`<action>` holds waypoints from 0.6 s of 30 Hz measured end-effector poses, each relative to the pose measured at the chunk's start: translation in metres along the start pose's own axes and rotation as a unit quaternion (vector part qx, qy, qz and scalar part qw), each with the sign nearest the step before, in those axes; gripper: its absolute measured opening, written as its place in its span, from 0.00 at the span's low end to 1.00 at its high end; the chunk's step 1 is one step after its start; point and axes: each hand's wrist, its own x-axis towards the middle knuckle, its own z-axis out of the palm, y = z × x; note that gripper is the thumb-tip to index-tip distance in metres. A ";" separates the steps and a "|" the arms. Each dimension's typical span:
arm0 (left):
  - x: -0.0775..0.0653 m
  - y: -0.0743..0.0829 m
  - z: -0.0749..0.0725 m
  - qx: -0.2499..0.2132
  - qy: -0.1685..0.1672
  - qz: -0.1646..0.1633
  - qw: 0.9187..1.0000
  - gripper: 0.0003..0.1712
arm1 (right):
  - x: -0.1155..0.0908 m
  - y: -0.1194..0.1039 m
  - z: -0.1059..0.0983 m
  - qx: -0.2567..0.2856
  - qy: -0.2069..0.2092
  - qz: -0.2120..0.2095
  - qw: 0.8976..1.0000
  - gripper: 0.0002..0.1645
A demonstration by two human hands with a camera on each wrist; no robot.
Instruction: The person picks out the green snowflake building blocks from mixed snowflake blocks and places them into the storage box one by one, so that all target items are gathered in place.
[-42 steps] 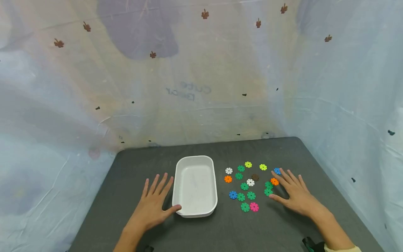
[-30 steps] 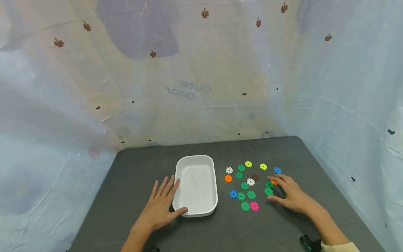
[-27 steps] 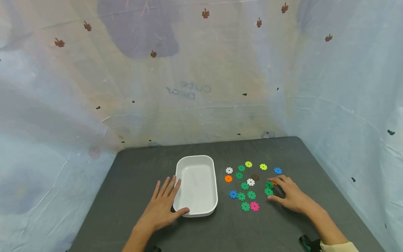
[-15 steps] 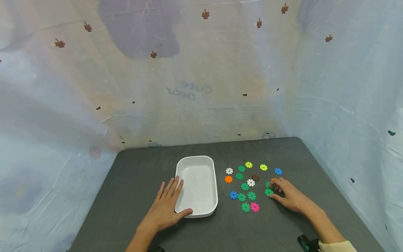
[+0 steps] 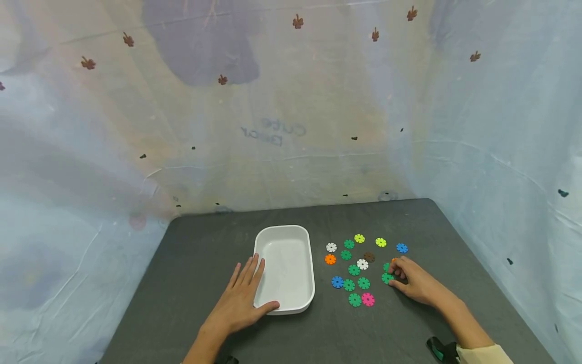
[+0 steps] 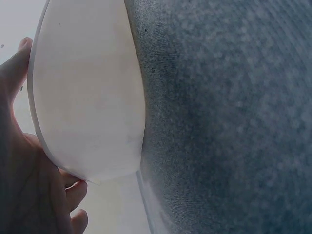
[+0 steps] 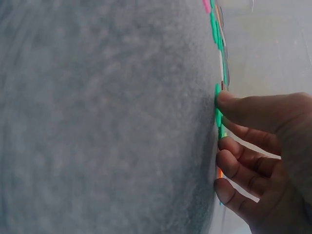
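My left hand (image 5: 236,303) rests on the near left rim of a white rectangular tray (image 5: 285,273), its fingers straight and its thumb over the near corner. In the left wrist view, the tray's side wall (image 6: 90,92) shows up close. Farther right, my right hand (image 5: 416,283) is low at the table, curled, with thumb and index fingertips at a green notched plastic disc (image 5: 387,278). The right wrist view shows the thumb touching that green disc's edge. A second green disc (image 5: 386,266) and an orange disc (image 5: 394,260) are partly hidden by the fingers.
Several more notched discs lie flat between tray and right hand, among them a pink disc (image 5: 368,299), a brown disc (image 5: 369,257) and a blue disc (image 5: 337,282). The dark table (image 5: 218,232) meets a pale hanging sheet (image 5: 291,177) behind and at both sides.
My right hand's spread fingers have drawn back and curled in at the green discs. My left hand has slid right onto the tray's rim. The discs have stayed in place.
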 end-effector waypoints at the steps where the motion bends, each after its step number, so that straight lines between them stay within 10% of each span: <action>1: 0.000 0.000 0.000 0.001 0.000 0.000 1.000 0.67 | 0.000 0.000 0.000 0.002 -0.002 0.002 1.000 0.14; 18: 0.000 -0.001 0.003 -0.020 -0.002 -0.008 1.000 0.67 | 0.010 -0.016 0.007 0.054 -0.049 -0.026 0.997 0.12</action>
